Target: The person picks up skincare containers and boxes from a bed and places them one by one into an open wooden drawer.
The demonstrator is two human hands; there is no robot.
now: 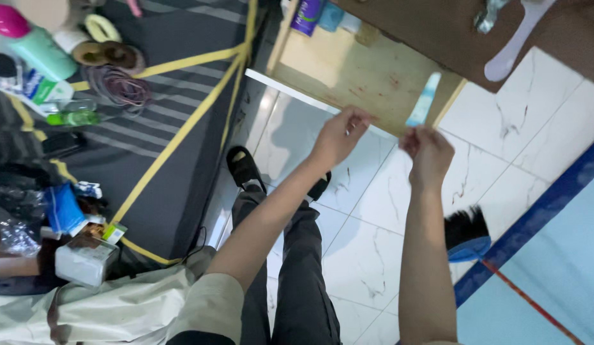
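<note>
My right hand [428, 153] is closed around the lower end of a light blue tube [424, 99], which points up toward the wooden shelf [367, 76]. My left hand [339, 135] hovers just left of it with fingers loosely curled and nothing in them, close to the shelf's front edge. Both arms reach out over my dark trousers and black sandals [244, 167] on the white tiled floor [380, 191].
A grey striped mat [182, 128] with yellow bands lies at left, strewn with bottles, hair ties, a coiled cord and small boxes. A white scoop-shaped handle [517, 45] rests on the brown top above. A blue brush with black bristles [466, 233] lies by the blue border.
</note>
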